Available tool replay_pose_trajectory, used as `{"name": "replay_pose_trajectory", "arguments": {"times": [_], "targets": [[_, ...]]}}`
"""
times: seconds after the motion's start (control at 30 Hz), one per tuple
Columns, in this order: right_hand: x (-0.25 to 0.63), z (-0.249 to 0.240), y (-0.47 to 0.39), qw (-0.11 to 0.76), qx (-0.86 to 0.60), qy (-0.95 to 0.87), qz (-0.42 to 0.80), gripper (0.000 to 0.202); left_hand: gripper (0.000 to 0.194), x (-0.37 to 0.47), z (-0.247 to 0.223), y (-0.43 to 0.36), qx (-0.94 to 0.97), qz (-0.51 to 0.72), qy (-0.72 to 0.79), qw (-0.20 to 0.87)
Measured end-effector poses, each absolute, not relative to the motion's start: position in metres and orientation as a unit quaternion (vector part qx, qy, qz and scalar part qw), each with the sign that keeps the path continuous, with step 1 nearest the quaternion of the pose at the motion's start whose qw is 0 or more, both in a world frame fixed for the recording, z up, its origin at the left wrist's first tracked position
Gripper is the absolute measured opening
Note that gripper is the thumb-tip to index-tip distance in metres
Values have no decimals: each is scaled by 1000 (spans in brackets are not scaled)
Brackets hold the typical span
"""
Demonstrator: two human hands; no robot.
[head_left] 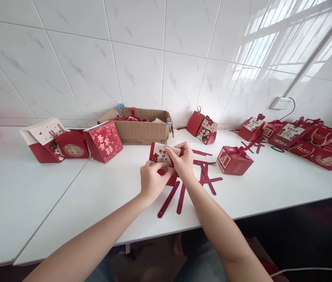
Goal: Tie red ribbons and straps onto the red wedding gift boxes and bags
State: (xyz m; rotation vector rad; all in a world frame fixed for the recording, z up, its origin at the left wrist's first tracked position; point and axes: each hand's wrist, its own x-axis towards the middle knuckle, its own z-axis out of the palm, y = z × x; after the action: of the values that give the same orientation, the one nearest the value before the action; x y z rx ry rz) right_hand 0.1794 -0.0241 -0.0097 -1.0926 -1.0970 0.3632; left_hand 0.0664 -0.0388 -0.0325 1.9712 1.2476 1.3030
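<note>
Both my hands grip a red and white gift box with printed figures and characters on its face, just above the table. My left hand is closed on its lower left side. From the upper right, my right hand pinches it, hiding much of that side. Below the box lie two dark red strips with rounded ends, a left strip and a right strip. More crossed strips rest to the right of my hands, beside a closed red gift box with a ribbon on top.
A cardboard carton with red ribbons inside stands against the tiled wall. Several red boxes sit at the left, two more behind, and a group at the right near a white socket. The table's front edge runs below my hands.
</note>
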Motion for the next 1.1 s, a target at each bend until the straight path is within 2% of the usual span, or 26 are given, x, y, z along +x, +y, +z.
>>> {"name": "replay_pose_trajectory", "arguments": {"times": [0.13, 0.27, 0.33, 0.43, 0.5, 0.57, 0.7, 0.9, 1.1], "targets": [[180, -10, -24, 700, -491, -498, 147, 30, 20, 71, -25, -41, 580, 464, 432, 511], [179, -10, -24, 695, -492, -504, 144, 29, 19, 74, -21, -47, 526, 425, 419, 606], [178, -10, -25, 693, -489, -507, 150, 28, 23, 75, -24, -50, 557, 414, 413, 589], [178, -11, -25, 692, -491, -507, 150, 28, 19, 74, -32, -54, 640, 452, 408, 468], [179, -11, -25, 692, -494, -506, 147, 29, 27, 74, -36, -58, 649, 469, 407, 440], [179, -11, -24, 693, -493, -507, 143, 29, 35, 75, -37, -63, 611, 456, 405, 505], [177, -10, -25, 695, -493, -503, 146, 30, 33, 77, -32, -71, 528, 445, 358, 628], [176, -10, -26, 693, -495, -499, 161, 30, 26, 79, -32, -72, 513, 434, 336, 660], [179, -10, -25, 688, -495, -509, 150, 29, 30, 81, -38, -70, 514, 424, 372, 647]]}}
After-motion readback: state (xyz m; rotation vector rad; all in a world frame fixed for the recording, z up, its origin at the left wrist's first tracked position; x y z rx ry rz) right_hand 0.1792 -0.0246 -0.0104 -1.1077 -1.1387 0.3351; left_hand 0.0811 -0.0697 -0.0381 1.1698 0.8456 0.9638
